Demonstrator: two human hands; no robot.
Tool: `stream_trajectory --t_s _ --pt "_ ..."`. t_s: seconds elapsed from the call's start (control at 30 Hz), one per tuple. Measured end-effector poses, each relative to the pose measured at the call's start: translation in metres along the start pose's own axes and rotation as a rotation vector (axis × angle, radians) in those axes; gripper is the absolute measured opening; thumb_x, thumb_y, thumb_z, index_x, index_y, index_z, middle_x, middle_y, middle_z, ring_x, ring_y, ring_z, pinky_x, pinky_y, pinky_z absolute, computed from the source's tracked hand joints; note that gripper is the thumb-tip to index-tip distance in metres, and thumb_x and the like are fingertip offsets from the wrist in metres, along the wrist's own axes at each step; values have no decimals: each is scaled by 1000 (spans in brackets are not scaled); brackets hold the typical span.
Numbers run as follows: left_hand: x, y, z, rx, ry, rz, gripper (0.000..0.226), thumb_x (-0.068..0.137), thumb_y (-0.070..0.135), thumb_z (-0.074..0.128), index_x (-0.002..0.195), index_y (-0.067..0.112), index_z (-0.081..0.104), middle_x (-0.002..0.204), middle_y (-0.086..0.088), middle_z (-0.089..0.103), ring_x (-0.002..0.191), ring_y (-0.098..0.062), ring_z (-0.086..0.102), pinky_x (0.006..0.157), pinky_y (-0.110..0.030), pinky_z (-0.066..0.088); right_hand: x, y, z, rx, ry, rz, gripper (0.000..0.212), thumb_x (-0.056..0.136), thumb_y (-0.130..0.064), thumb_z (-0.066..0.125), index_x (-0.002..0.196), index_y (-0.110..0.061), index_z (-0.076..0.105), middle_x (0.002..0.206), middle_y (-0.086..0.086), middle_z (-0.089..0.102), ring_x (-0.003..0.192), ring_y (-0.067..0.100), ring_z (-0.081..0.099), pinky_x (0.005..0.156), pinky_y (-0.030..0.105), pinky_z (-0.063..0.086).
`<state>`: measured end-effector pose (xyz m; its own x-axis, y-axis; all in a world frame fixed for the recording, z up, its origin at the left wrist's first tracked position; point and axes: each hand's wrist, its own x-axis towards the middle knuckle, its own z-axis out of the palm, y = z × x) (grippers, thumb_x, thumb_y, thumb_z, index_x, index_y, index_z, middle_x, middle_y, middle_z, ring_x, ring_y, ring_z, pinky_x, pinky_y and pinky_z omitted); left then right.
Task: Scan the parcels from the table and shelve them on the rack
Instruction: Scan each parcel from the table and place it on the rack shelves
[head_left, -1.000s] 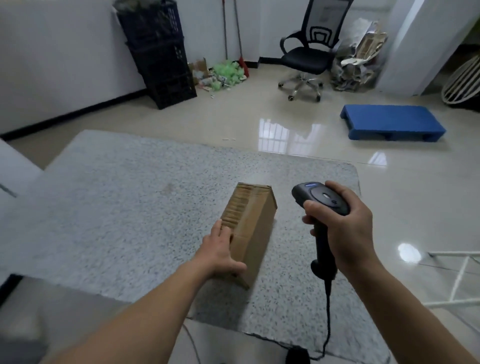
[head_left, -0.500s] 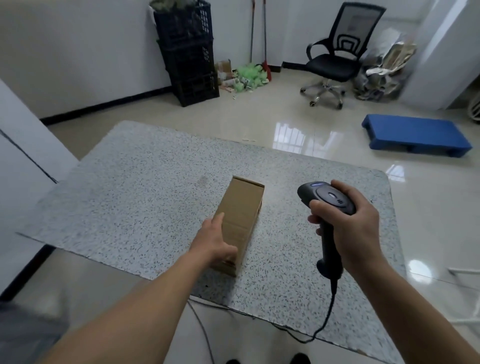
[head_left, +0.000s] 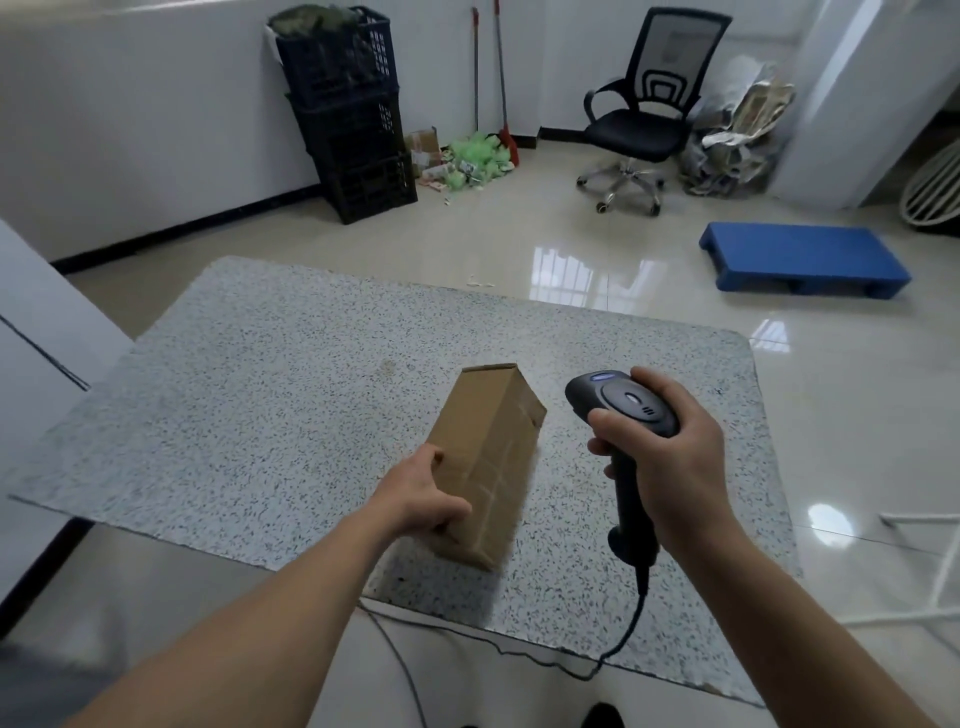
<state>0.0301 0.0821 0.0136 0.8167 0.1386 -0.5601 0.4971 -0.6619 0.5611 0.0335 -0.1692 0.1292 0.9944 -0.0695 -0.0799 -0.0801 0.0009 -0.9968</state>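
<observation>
A long brown cardboard parcel (head_left: 491, 457) lies on the speckled grey table (head_left: 270, 405), tilted up on one long edge. My left hand (head_left: 423, 501) grips its near end, fingers wrapped over the left side. My right hand (head_left: 670, 457) holds a black handheld barcode scanner (head_left: 621, 402) upright just right of the parcel, its head level with the parcel's far end. The scanner's cable (head_left: 623, 639) hangs down over the table's front edge.
Beyond the table the shiny tiled floor holds stacked black crates (head_left: 348, 109), a black office chair (head_left: 639, 119), a blue plastic pallet (head_left: 802, 265) and green litter (head_left: 475, 161). A white frame (head_left: 930, 566) stands at the right. A white panel (head_left: 36, 332) borders the table's left.
My left hand has rolled the parcel up onto its edge and shifted it slightly right, closer to the scanner. The right hand keeps the scanner in nearly the same place.
</observation>
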Motion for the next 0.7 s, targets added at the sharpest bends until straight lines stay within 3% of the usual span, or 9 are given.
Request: stream_trajectory --t_s 0.07,0.13,0.2,0.27,0.37,0.47,0.6,0.7 --pt "-3 -7 -3 -168 -59 2 95 50 34 84 138 21 50 115 -2 65 96 -23 68 73 -43 64 -1 0 1 6 0 -7 73 62 -27 81 132 -19 61 107 10 72 81 34 74 56 24 53" --pt "-3 -13 -2 -231 -58 15 89 58 24 81 141 17 50 114 -1 65 97 -23 68 79 -44 63 -2 1 2 1 -1 0 74 61 -27 81 132 -19 61 106 10 72 80 34 74 57 26 54" --pt "-1 -17 -3 -176 27 49 76 70 12 73 142 18 49 110 5 64 97 -20 65 86 -42 60 -4 2 2 -6 0 7 72 62 -27 81 132 -21 61 104 9 73 77 33 74 57 28 54" --pt "2 -19 -4 13 138 83 78 78 10 67 150 20 39 117 2 62 101 -21 62 89 -39 55 -6 3 2 -7 2 12 68 63 -27 80 128 -24 62 103 9 73 75 32 74 57 28 54" --pt "7 -17 -2 300 138 56 90 78 40 75 154 23 31 147 -8 42 127 -26 49 100 -46 51 -10 5 5 -7 1 21 65 64 -26 81 126 -26 63 102 7 74 76 32 75 56 28 54" --pt "9 -11 5 453 80 -33 104 65 74 76 148 26 36 159 -11 21 141 -35 36 105 -54 47 -12 7 7 -6 5 29 64 69 -19 84 129 -23 62 103 9 74 76 33 75 56 28 54" --pt "10 -4 16 498 109 -97 115 63 74 79 148 19 25 162 -19 14 141 -39 35 106 -54 46 -15 9 10 -8 20 25 64 63 -26 81 125 -27 62 102 8 74 76 33 74 56 28 53" --pt "11 -2 18 506 129 -118 101 68 60 81 143 21 25 154 -20 25 133 -38 41 102 -53 48 -18 10 11 -16 25 31 68 63 -27 81 128 -25 62 102 7 74 75 30 75 57 29 53"
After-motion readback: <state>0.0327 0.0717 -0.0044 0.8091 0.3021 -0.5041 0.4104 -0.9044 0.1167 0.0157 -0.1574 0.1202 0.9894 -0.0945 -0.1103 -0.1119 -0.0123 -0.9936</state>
